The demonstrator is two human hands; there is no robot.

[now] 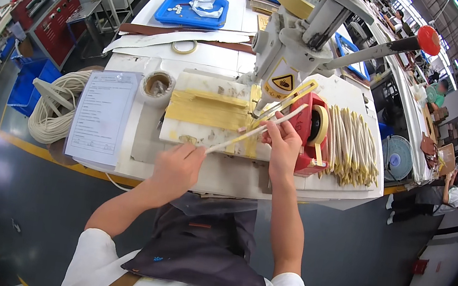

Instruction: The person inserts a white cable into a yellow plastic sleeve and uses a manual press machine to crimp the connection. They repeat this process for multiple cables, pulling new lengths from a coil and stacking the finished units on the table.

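A cream-white cord (221, 145) with a patch of yellow tape around it slants up to the right in front of me. At its lower left end, my left hand (176, 168) is closed on it. My right hand (282, 144) pinches it farther along, and the free end sticks out past those fingers. Beneath the cord lies a white block (175, 130) partly covered with yellow tape. Just beyond my right hand stands a grey hand press (295, 53) with a warning sticker. A red tape dispenser (310, 164) holding a yellow roll is right beside that hand.
Many cords with yellow-taped ends (352, 142) lie to the right. The press lever has a red knob (428, 41). On the left are a coil of cord (50, 119), a printed sheet (104, 115) and a tape roll (158, 84). A blue tray (168, 14) sits farther back.
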